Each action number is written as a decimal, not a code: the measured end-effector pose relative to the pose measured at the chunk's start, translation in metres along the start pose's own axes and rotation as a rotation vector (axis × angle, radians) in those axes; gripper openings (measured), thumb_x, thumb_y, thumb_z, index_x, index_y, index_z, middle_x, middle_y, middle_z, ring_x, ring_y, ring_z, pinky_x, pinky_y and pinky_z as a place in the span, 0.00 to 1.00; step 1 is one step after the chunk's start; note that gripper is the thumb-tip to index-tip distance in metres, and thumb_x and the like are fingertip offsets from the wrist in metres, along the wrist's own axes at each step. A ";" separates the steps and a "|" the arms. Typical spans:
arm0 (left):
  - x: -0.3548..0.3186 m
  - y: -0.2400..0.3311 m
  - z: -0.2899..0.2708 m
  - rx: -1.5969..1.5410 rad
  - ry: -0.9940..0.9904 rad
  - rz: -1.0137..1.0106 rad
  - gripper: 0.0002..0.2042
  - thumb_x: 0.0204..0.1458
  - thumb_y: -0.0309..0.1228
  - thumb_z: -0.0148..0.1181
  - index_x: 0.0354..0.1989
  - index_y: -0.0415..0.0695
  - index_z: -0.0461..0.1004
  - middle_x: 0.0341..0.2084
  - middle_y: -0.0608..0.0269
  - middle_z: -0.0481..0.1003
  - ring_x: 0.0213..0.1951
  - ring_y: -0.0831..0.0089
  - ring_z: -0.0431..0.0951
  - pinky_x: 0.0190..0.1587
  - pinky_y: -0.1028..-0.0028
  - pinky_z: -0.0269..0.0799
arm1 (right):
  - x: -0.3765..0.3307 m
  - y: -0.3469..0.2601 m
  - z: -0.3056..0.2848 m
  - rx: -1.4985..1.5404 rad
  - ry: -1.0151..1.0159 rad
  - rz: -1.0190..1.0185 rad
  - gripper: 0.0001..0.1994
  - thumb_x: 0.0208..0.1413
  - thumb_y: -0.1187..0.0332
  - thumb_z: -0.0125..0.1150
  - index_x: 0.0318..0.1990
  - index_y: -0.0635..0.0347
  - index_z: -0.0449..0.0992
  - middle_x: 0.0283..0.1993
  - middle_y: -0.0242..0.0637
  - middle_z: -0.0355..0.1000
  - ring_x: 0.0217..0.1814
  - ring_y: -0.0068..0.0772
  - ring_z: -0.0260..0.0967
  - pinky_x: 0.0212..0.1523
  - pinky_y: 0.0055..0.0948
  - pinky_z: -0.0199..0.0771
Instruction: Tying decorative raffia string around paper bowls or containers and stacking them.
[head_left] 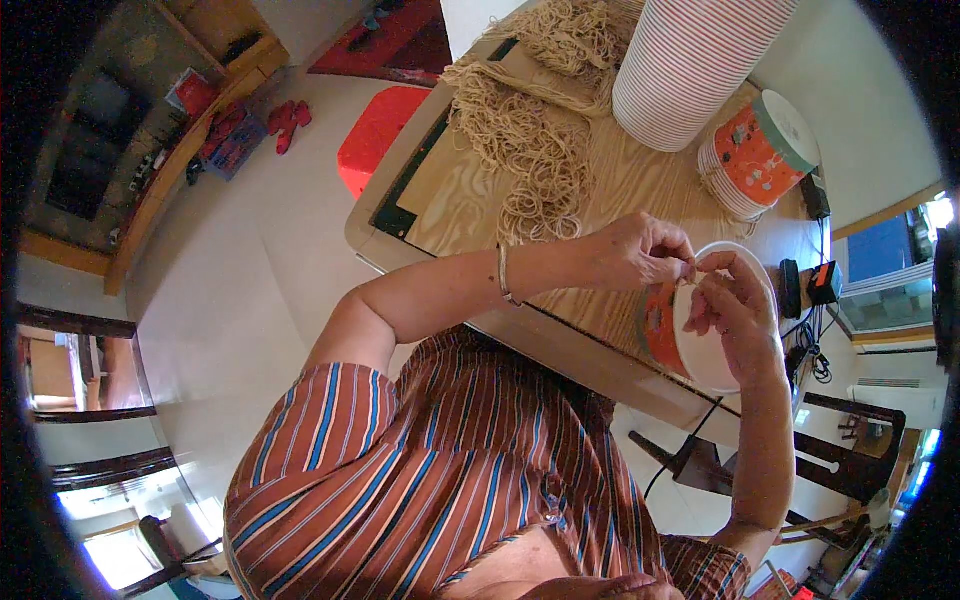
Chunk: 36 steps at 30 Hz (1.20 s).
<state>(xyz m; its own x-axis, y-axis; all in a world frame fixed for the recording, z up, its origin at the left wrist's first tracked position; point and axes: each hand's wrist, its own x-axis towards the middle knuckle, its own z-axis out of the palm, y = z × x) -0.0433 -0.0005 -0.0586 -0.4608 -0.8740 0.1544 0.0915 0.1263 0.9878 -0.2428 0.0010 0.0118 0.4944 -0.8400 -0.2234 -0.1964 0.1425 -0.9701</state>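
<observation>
My left hand [648, 252], with a bangle at the wrist, pinches with thumb and index finger. Its fingertips meet those of my right hand [738, 305], also pinched. Between them is a short bit of thin tan string [690, 279], mostly hidden by the fingers. Just below both hands is an orange-and-white paper bucket [664, 335] near the table's edge; I cannot tell whether its round white face is a base or an open mouth. A loose heap of tan string [535, 150] spreads over the table beyond my left forearm.
A tall stack of white paper buckets [695, 70] rises at the far side of the wooden table [620, 200]. Beside it are nested orange buckets [757, 150]. Black adapters [824, 283] and cables lie at the right. A red stool [375, 140] stands beyond the left edge.
</observation>
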 end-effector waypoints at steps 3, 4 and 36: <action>0.001 0.002 0.001 -0.009 0.013 0.011 0.09 0.55 0.30 0.57 0.37 0.37 0.76 0.29 0.67 0.76 0.33 0.82 0.72 0.37 0.78 0.68 | -0.001 0.002 0.002 -0.136 0.002 -0.103 0.07 0.59 0.74 0.53 0.44 0.62 0.67 0.23 0.33 0.68 0.22 0.20 0.66 0.23 0.20 0.66; 0.001 0.002 0.000 0.061 0.011 0.017 0.09 0.55 0.31 0.58 0.37 0.37 0.76 0.29 0.67 0.76 0.33 0.82 0.72 0.37 0.78 0.69 | -0.002 0.002 0.003 -0.136 0.006 -0.104 0.07 0.59 0.74 0.53 0.44 0.62 0.67 0.23 0.33 0.68 0.22 0.20 0.66 0.23 0.20 0.66; 0.004 -0.005 -0.002 0.248 0.000 0.176 0.07 0.52 0.30 0.58 0.35 0.39 0.77 0.31 0.61 0.76 0.36 0.73 0.76 0.41 0.73 0.71 | 0.011 -0.015 -0.004 -0.301 0.108 0.069 0.05 0.62 0.68 0.52 0.36 0.60 0.69 0.17 0.31 0.66 0.14 0.18 0.61 0.13 0.21 0.58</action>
<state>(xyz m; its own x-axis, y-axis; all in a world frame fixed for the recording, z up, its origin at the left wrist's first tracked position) -0.0434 -0.0051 -0.0626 -0.4568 -0.8285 0.3240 -0.0485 0.3868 0.9209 -0.2376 -0.0127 0.0242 0.3816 -0.8869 -0.2602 -0.4755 0.0530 -0.8781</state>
